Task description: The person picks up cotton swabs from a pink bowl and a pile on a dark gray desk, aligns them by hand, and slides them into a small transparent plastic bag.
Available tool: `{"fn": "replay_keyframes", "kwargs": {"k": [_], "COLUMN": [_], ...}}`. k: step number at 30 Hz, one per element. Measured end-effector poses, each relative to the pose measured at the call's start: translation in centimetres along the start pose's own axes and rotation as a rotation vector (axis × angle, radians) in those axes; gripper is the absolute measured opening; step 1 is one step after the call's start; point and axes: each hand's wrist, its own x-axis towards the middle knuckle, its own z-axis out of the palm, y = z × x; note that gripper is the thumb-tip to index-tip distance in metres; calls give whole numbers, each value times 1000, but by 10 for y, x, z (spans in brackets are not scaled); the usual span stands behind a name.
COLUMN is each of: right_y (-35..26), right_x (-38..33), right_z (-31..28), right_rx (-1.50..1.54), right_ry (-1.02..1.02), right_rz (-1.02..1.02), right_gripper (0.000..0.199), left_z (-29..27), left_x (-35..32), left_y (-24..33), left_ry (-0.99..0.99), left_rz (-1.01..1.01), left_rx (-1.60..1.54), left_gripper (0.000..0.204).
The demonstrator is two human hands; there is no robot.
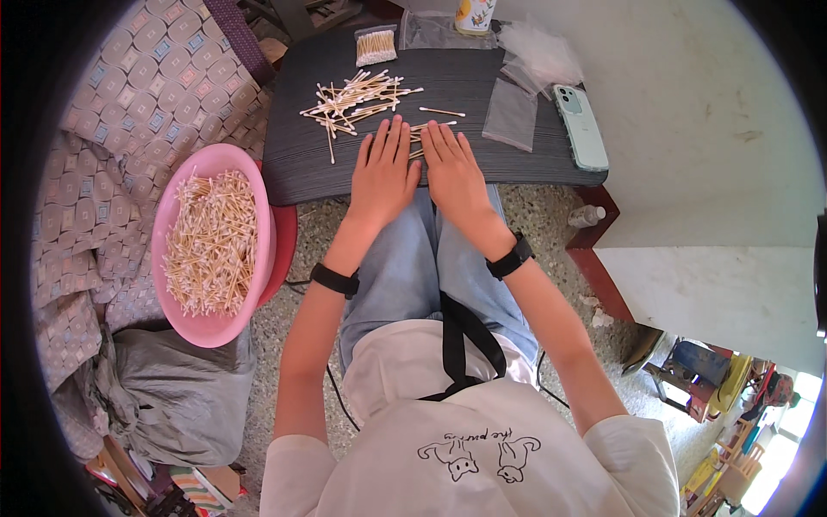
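Observation:
My left hand (382, 178) and my right hand (454, 177) lie flat, side by side, at the near edge of a dark table (297, 164). Their fingers are stretched out and point away from me. Between and under the fingertips a few cotton swabs (417, 138) show; the hands hide the rest of them. Just beyond my left hand is a loose heap of cotton swabs (353, 99) with wooden sticks and white tips. One single swab (442, 112) lies beyond my right fingers. A filled clear bag of swabs (376, 46) rests at the table's far side.
Left of the table stands a pink basin (164, 246) full of swabs. To the right lie a flat clear bag (510, 115), a stack of clear bags (543, 53) and a pale phone (581, 129). A patterned cup (475, 15) stands at the back, near a wall (689, 112).

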Motion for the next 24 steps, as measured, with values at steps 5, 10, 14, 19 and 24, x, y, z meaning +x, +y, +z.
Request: {"fn": "replay_keyframes", "kwargs": {"k": [5, 10, 14, 19, 24], "right_y": [8, 11, -1, -5, 7], "right_x": [5, 9, -11, -11, -2], "right_z": [4, 3, -6, -14, -19], "right_rx": [0, -22, -33, 47, 364], "right_ry": [-2, 35, 14, 97, 199], "right_rz": [-5, -22, -7, 7, 172], "right_gripper": [50, 49, 46, 37, 17], "left_z": [2, 4, 1, -1, 2], "left_x": [4, 9, 2, 1, 8], "left_y": [-5, -6, -6, -9, -4], "left_ry": [-21, -17, -47, 43, 73], "left_rz": [2, 12, 28, 12, -21], "left_rx": [35, 62, 26, -66, -96], "left_gripper": [55, 55, 55, 46, 40]}}
